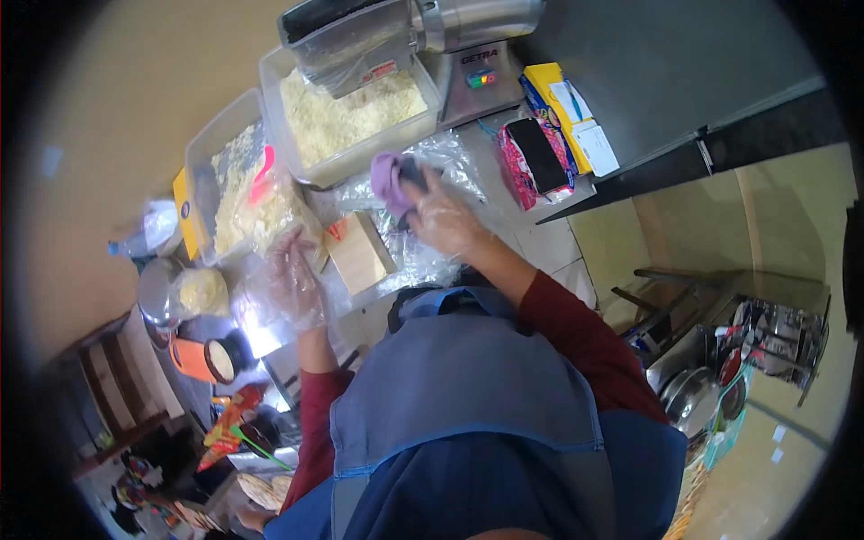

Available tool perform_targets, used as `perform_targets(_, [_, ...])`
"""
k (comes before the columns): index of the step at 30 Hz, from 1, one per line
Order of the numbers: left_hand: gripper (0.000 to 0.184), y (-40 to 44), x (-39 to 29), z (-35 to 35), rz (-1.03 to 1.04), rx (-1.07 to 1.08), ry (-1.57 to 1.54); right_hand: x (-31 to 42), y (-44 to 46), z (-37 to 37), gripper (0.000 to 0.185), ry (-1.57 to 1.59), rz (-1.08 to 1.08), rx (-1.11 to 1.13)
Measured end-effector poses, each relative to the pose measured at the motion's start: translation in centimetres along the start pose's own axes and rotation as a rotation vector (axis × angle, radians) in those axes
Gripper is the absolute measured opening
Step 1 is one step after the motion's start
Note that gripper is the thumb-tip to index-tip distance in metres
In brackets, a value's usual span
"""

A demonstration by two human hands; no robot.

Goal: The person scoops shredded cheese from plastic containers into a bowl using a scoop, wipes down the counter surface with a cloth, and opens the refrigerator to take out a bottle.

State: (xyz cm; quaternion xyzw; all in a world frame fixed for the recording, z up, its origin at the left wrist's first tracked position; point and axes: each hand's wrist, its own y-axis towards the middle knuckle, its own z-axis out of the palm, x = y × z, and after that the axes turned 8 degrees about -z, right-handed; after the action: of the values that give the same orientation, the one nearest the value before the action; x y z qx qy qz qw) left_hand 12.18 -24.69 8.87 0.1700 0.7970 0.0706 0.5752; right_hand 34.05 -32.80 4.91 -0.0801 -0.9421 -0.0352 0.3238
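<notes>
My right hand [445, 219], in a clear plastic glove, grips a crumpled purple cloth [388, 180] with a dark part, over clear plastic sheeting [432, 261] on the counter. My left hand [295, 279], also in a loose clear glove, is at the near edge of a plastic tub [200, 164] of pale shreds, its fingers stretched out by a clear bag [286, 216]. Glare and plastic blur those fingertips. Inside that tub lies a pink scoop-like tool [263, 173]. Between my hands rests a pale rectangular block [360, 255] with a red mark.
A grating machine [477, 76] with lit buttons stands behind a larger tub [310, 175] of shreds. Right of it are a black phone [537, 155] on a pink packet and a yellow box [558, 94]. A metal pot [159, 292] and orange container [189, 358] sit left.
</notes>
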Motion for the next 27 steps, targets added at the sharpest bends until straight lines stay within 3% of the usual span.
perform_targets(3, [0.018, 0.3, 0.9, 0.9, -0.146, 0.136, -0.261, -0.8, -2.0, 2.3, 0.052, 0.001, -0.089, -0.063])
perform_targets(8, [0.014, 1.4, 0.6, 3.0, -0.254, 0.351, -0.212, -4.5, -7.8, -3.2, 0.045, -0.022, 0.133, -0.241])
perform_targets(10, [0.014, 1.7, 1.0, 4.6, -0.15, 0.398, -0.263, -6.6, -10.9, -5.4, 0.041, -0.055, 0.172, -0.475])
perform_targets(14, [0.017, 1.3, -3.5, 7.0, 0.028, 0.494, -0.076, -6.0, -16.5, -9.9, 0.033, -0.201, 0.42, -0.632])
perform_targets(18, [0.023, -0.3, -6.1, 9.7, 0.044, 0.618, -0.133, -7.8, -20.9, -10.5, 0.034, -0.273, 0.507, -0.657])
perform_targets(24, [0.019, -4.1, -10.7, 14.9, 0.242, 0.621, 0.186, -12.3, -25.3, -12.4, 0.033, -0.229, 0.452, -0.648])
perform_targets(26, [0.018, -5.7, -11.7, 17.3, 0.086, 0.816, 0.231, -13.2, -26.7, -14.9, 0.033, -0.176, 0.433, -0.624])
perform_targets(27, [0.018, -6.6, -11.6, 18.8, 0.191, 0.806, 0.204, -13.8, -27.5, -15.9, 0.033, -0.175, 0.426, -0.625])
